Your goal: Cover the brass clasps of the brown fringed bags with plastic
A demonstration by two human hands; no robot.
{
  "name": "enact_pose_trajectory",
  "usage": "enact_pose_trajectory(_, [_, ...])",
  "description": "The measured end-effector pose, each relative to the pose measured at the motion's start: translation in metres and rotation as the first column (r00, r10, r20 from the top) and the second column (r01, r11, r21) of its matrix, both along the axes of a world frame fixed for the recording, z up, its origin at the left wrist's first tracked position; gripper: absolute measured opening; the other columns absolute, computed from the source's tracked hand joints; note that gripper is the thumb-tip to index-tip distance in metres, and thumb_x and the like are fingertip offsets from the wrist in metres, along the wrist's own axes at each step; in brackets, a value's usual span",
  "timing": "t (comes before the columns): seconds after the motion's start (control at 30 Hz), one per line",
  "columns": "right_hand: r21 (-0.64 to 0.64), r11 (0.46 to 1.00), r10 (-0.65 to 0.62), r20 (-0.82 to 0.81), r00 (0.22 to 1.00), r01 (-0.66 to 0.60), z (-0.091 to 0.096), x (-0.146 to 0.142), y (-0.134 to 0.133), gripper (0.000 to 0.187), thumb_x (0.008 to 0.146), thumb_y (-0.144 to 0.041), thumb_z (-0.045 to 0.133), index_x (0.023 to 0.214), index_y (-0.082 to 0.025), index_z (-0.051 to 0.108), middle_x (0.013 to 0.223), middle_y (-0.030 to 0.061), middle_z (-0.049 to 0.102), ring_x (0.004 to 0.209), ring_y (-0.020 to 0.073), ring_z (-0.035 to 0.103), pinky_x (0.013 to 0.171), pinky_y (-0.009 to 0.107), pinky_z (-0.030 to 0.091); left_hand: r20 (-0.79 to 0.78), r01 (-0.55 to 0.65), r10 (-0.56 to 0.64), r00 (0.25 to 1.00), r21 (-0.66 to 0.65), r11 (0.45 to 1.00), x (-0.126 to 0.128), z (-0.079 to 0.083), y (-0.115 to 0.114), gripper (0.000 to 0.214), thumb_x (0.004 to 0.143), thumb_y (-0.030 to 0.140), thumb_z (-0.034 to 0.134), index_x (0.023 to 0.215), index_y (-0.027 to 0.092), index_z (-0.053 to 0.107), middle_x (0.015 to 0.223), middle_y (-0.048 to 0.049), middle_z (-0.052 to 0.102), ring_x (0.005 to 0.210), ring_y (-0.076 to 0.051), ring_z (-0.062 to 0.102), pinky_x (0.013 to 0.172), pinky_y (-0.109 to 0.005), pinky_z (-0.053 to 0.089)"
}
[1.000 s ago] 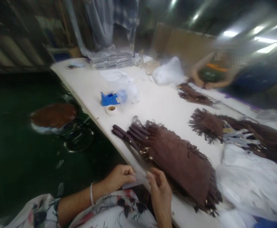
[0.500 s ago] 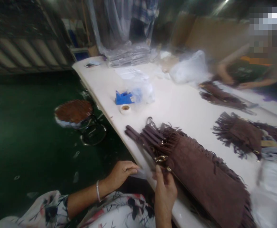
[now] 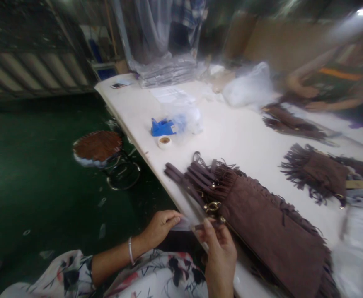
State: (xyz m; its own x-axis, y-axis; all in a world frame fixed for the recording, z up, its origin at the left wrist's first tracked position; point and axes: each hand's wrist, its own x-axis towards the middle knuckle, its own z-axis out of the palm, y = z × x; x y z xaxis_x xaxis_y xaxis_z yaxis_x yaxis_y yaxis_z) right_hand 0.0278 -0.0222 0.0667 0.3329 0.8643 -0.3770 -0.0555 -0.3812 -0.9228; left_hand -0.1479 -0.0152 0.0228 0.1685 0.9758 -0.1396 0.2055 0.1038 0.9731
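A brown suede bag (image 3: pixel 271 231) with fringed edges lies on the near side of the white table, its straps (image 3: pixel 181 178) and gold-coloured metal fittings toward me. My right hand (image 3: pixel 220 252) pinches a short brown strap end (image 3: pixel 200 227) beside the bag's near corner. Just left of it, at the table edge, my left hand (image 3: pixel 161 227) is closed on a small piece of clear plastic (image 3: pixel 184 224). The plastic and the strap end are close together; whether they touch I cannot tell.
A blue tape dispenser (image 3: pixel 163 127) and a tape roll (image 3: pixel 164 142) stand beyond the bag. More fringed brown bags (image 3: pixel 324 171) lie to the right, near clear plastic (image 3: pixel 355 248). A co-worker's hands (image 3: pixel 312 99) are at the far right. A round stool (image 3: pixel 97 145) stands left.
My right hand has shifted slightly right and down, and the brown strap end now shows between its fingers. My left hand stays nearly in place. The co-worker's hands have moved a little.
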Motion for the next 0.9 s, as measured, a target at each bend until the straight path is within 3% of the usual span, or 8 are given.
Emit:
enact_pose_trajectory(0.23, [0.017,0.999,-0.033,-0.038,0.999,0.034,-0.002,0.0016,0.0011,0.044,0.071,-0.052,0.074,0.093,-0.015,0.067,0.076,0.0032,0.069,0.058,0.0136,0.061,0.051,0.022,0.049,-0.176,0.033,0.003,0.984,0.204,0.978,0.0057,-0.0046,-0.0038,0.032,0.098,0.035,0.044,0.108,0.022,0.072,0.108,-0.0067,0.071,0.104,-0.022,0.061,0.095,-0.032,0.043])
enact_pose_trajectory(0.47, [-0.03,0.999,-0.039,-0.049,0.998,0.038,-0.0011,0.0012,-0.0002,0.045,0.072,-0.052,0.074,0.097,-0.016,0.066,0.081,0.0045,0.069,0.051,0.0105,0.056,0.044,0.02,0.042,-0.102,-0.043,0.054,0.993,0.113,0.993,0.006,-0.0065,-0.0039,0.032,0.098,0.036,0.045,0.108,0.022,0.071,0.099,-0.0044,0.071,0.092,-0.019,0.064,0.083,-0.029,0.046])
enact_pose_trajectory(0.67, [-0.027,0.999,-0.028,-0.031,0.999,0.027,-0.0005,0.0021,0.0006,0.044,0.072,-0.052,0.074,0.095,-0.016,0.066,0.081,0.0047,0.069,0.051,0.0106,0.056,0.043,0.02,0.041,-0.137,-0.034,0.055,0.989,0.157,0.987,0.0066,-0.0043,-0.0043,0.03,0.099,0.033,0.045,0.105,0.022,0.072,0.098,-0.0039,0.071,0.091,-0.018,0.064,0.083,-0.029,0.046])
enact_pose_trajectory(0.8, [-0.032,0.999,-0.012,-0.01,1.0,0.012,0.0005,0.0026,0.0022,0.044,0.073,-0.053,0.072,0.095,-0.016,0.066,0.08,0.0041,0.069,0.049,0.01,0.055,0.042,0.02,0.04,-0.227,0.013,0.058,0.972,0.301,0.954,0.007,-0.0086,-0.0067,0.026,0.099,0.026,0.045,0.109,0.022,0.069,0.105,-0.0048,0.07,0.1,-0.018,0.062,0.09,-0.031,0.046])
enact_pose_trajectory(0.9, [-0.03,1.0,-0.005,-0.004,1.0,0.005,0.0002,0.0036,0.0022,0.044,0.073,-0.054,0.073,0.095,-0.016,0.066,0.079,0.0039,0.069,0.05,0.0111,0.056,0.041,0.021,0.04,-0.323,0.076,0.097,0.941,0.482,0.873,0.007,-0.0101,-0.0079,0.026,0.096,0.017,0.046,0.116,0.019,0.064,0.111,-0.0067,0.069,0.108,-0.019,0.06,0.098,-0.036,0.044])
